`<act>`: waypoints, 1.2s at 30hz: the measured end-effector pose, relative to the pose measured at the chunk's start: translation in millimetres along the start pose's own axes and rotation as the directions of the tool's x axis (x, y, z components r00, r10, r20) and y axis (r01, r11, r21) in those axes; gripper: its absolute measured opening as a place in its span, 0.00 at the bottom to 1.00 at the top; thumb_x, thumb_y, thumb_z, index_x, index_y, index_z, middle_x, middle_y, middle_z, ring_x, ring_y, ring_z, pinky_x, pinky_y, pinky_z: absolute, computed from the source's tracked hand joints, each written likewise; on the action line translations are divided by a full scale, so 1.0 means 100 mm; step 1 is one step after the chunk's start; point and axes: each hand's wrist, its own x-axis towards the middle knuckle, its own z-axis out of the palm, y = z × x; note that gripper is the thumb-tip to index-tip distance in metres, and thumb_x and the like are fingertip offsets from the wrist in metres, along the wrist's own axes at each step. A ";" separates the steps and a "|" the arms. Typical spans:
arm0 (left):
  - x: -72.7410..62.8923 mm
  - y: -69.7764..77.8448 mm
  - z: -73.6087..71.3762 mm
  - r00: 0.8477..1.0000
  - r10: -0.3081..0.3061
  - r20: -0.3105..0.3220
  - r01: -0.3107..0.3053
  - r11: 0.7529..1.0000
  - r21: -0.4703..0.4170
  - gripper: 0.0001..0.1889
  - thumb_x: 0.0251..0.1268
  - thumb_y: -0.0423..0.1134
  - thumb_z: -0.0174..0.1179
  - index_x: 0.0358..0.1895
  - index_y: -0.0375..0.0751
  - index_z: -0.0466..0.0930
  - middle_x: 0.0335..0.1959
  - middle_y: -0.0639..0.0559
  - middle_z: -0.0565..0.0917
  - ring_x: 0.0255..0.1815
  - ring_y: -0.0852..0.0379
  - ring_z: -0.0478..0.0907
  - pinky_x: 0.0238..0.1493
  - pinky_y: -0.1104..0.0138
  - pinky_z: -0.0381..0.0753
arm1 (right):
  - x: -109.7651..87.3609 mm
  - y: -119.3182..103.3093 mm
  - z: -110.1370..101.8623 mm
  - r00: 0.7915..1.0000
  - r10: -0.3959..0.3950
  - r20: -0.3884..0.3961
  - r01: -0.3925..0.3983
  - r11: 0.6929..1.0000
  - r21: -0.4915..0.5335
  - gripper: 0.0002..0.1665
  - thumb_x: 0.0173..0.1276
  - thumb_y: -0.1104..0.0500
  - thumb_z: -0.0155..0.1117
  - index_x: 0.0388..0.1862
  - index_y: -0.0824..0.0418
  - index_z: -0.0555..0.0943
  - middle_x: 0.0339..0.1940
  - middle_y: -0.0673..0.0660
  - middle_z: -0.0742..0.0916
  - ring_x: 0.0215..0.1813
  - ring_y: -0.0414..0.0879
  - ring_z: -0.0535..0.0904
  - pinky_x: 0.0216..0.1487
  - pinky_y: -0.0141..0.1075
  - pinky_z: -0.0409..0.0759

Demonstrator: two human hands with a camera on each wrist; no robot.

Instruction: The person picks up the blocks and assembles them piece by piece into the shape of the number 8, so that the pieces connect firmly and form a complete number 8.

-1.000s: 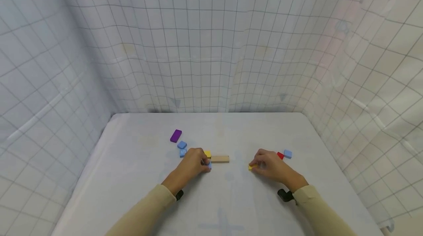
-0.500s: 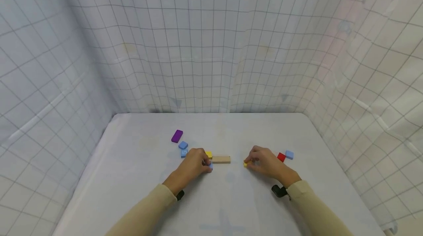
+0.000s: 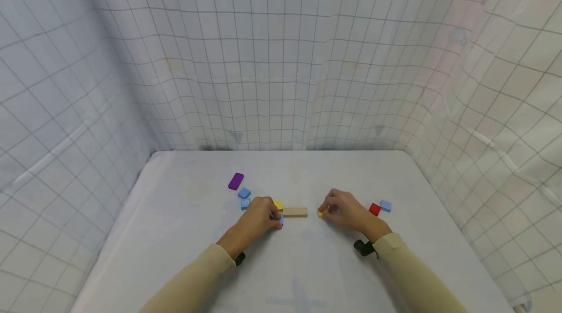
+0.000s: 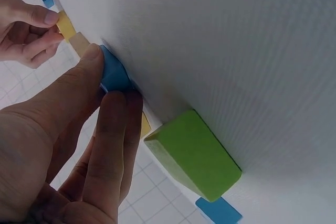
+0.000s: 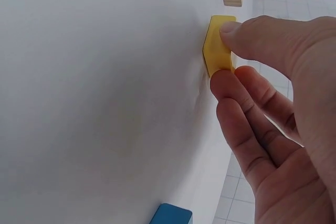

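My left hand point(image 3: 256, 218) pinches a small blue block point(image 4: 114, 72) between thumb and fingers, low on the white table. A yellow block point(image 3: 278, 204) sits just behind those fingers, and a plain wooden block point(image 3: 295, 212) lies to their right. My right hand point(image 3: 347, 210) pinches another yellow block point(image 5: 218, 45), which is near the tabletop, a short gap right of the wooden block. Dark marks show on that wooden block's end in the right wrist view. A green block point(image 4: 194, 153) lies by the left hand; the hand hides it in the head view.
Left of the left hand lie a blue block marked 5 point(image 3: 245, 204), another blue block point(image 3: 244, 193) and a purple block point(image 3: 236, 181). Right of the right hand are a red block point(image 3: 374, 209) and a blue block point(image 3: 386, 205). Gridded white curtains point(image 3: 281, 84) surround the table.
My right hand has slid leftward with its yellow block, closer to the wooden block, leaving the red block in fuller view. The left hand keeps its place and hold.
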 end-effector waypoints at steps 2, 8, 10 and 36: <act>0.00 0.01 -0.01 1.000 0.002 -0.006 -0.002 1.000 0.005 0.12 0.54 0.39 0.94 0.34 0.49 0.97 0.34 0.63 0.87 0.36 0.69 0.80 0.40 0.75 0.85 | 0.03 0.00 0.00 1.000 -0.011 -0.004 0.011 1.000 -0.004 0.08 0.75 0.63 0.86 0.49 0.55 0.97 0.48 0.50 0.91 0.47 0.41 0.90 0.53 0.33 0.93; -0.01 0.01 -0.02 1.000 0.008 -0.008 -0.008 1.000 -0.006 0.12 0.54 0.39 0.94 0.34 0.50 0.97 0.35 0.63 0.87 0.37 0.69 0.80 0.41 0.74 0.86 | 0.08 -0.03 0.02 1.000 0.027 0.011 -0.027 1.000 0.005 0.08 0.76 0.62 0.85 0.50 0.53 0.98 0.49 0.50 0.91 0.49 0.39 0.90 0.55 0.30 0.92; 0.00 0.00 -0.03 1.000 0.009 -0.005 -0.009 1.000 -0.014 0.12 0.55 0.38 0.94 0.34 0.50 0.97 0.35 0.62 0.88 0.37 0.67 0.80 0.42 0.73 0.86 | 0.09 -0.04 0.03 0.999 0.036 0.014 -0.036 0.999 0.009 0.08 0.76 0.62 0.85 0.50 0.53 0.98 0.50 0.50 0.91 0.49 0.40 0.91 0.56 0.30 0.92; 0.02 -0.04 0.00 1.000 -0.006 0.011 0.006 1.000 -0.004 0.11 0.55 0.40 0.94 0.34 0.52 0.98 0.35 0.64 0.88 0.38 0.68 0.80 0.43 0.73 0.87 | 0.24 -0.06 0.08 1.000 0.013 0.013 -0.014 1.000 0.027 0.10 0.76 0.64 0.84 0.53 0.56 0.96 0.49 0.52 0.93 0.46 0.38 0.87 0.52 0.31 0.91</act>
